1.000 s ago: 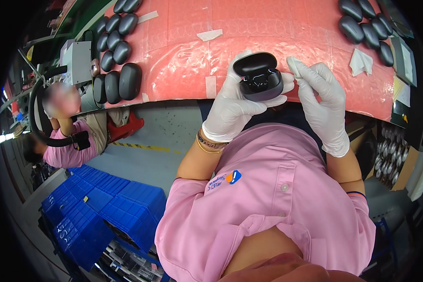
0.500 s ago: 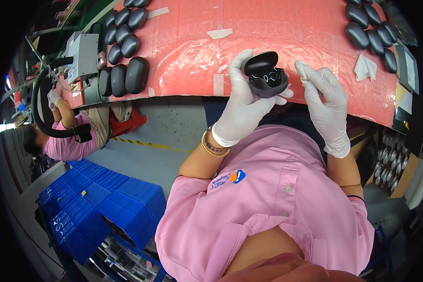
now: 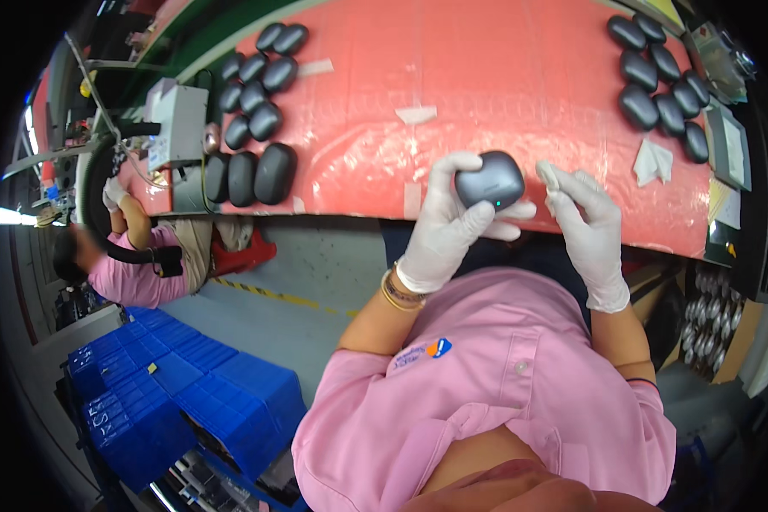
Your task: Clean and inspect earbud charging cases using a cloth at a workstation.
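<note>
My left hand (image 3: 448, 226), in a white glove, is closed around a dark grey earbud charging case (image 3: 490, 181). The lid is down, and a small green light glows on the case's near side. To the right of the case, my gloved right hand (image 3: 590, 230) is raised with its fingers pinched together. A small white wad (image 3: 549, 177), perhaps folded cloth, shows at those fingertips; glove and wad are close in colour. Both hands are above the near edge of the pink-covered table (image 3: 358, 154).
Several dark cases (image 3: 252, 94) lie at the table's left, with larger black cases (image 3: 276, 174) nearer. More cases (image 3: 657, 77) sit at the right, beside a crumpled white cloth (image 3: 654, 162). A grey box (image 3: 179, 121), blue bins (image 3: 188, 367) and a co-worker (image 3: 136, 269) are on the left.
The charging case's lid has gone from raised to down, hiding the inside, and a green light now shows. The right hand keeps its pinch. The whole view has shifted slightly.
</note>
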Demonstrator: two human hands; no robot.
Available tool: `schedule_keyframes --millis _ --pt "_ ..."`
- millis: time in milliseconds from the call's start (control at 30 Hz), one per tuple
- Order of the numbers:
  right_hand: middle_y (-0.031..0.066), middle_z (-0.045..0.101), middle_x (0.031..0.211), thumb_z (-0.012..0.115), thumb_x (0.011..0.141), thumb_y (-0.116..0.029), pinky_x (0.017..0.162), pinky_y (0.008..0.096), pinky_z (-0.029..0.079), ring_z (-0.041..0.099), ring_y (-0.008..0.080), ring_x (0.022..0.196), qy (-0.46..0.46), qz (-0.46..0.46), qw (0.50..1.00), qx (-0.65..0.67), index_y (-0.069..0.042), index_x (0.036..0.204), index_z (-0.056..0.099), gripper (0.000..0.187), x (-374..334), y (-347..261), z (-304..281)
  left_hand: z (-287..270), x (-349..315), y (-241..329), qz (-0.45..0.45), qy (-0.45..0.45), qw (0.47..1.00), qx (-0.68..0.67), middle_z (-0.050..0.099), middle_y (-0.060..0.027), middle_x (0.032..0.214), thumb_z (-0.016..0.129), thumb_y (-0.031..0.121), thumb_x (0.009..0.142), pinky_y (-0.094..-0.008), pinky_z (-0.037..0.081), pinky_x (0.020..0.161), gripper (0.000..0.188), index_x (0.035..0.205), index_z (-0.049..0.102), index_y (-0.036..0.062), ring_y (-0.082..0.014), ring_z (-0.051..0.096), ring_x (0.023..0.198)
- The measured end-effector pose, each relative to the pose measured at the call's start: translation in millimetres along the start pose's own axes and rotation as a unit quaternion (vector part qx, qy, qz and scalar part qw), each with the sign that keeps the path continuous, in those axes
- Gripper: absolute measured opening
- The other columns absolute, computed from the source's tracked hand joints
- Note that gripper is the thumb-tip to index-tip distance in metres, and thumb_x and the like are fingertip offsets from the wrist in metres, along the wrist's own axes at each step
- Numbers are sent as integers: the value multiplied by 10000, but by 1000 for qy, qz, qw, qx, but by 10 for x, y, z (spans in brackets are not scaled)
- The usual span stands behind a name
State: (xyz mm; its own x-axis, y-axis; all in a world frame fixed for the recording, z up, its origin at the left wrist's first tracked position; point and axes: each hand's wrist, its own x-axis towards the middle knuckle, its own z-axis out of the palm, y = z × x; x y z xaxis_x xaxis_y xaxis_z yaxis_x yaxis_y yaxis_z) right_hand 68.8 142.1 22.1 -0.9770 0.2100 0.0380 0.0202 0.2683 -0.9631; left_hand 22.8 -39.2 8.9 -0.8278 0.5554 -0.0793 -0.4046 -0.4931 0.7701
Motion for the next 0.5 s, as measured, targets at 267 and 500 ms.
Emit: schedule_keyframes --millis 267,500 --pt "-42 540 802 522 871 -43 630 179 372 461 37 706 -35 144 964 222 -1 1191 603 333 101 -210 144 54 31 -172 31 12 994 108 531 -68 970 504 443 927 -215 392 598 483 1261 298 161 -108 503 758" --pt "54 548 812 621 694 74 653 251 428 550 165 722 30 -261 955 -140 -73 1080 666 415 148 -18 269 206 134 -102 5 68 994 82 540 -98 1045 353 465 978 -289 447 757 507 1294 324 69 -161 531 893"
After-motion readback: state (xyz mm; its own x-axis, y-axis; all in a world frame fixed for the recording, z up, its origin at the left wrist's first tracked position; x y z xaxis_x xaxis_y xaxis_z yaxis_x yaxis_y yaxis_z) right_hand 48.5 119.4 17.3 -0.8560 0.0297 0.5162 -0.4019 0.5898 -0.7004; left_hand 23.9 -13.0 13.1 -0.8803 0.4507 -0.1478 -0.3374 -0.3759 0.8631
